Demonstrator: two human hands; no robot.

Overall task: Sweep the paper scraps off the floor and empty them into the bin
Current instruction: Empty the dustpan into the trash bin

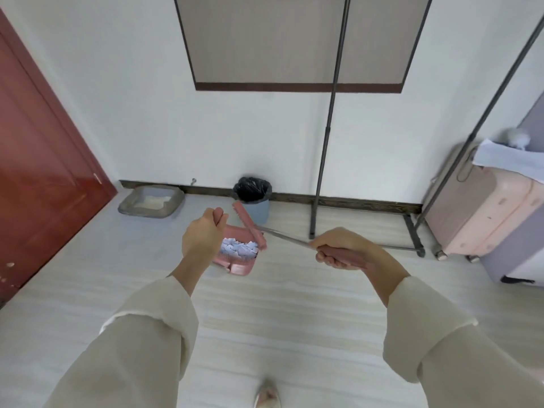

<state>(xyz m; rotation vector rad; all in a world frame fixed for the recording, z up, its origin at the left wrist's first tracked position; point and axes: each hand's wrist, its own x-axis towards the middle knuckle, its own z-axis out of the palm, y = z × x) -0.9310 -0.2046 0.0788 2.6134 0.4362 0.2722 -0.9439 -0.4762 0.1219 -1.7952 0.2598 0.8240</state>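
Two hands share the work; left of centre, the left hand [203,234] is curled round the dustpan's pink handle, holding the dustpan [235,262] off the floor with the paper scraps [240,248] heaped inside; above it, at mid-frame, the bin [253,198] with its black liner stands against the wall; right of centre, the right hand [338,250] grips the broom [250,228] handle, its head resting over the pan; sweeping looks done, emptying remains.

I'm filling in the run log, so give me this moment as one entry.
left hand holds dustpan handle | paper scraps in pan | right hand grips broom | bin not yet filled
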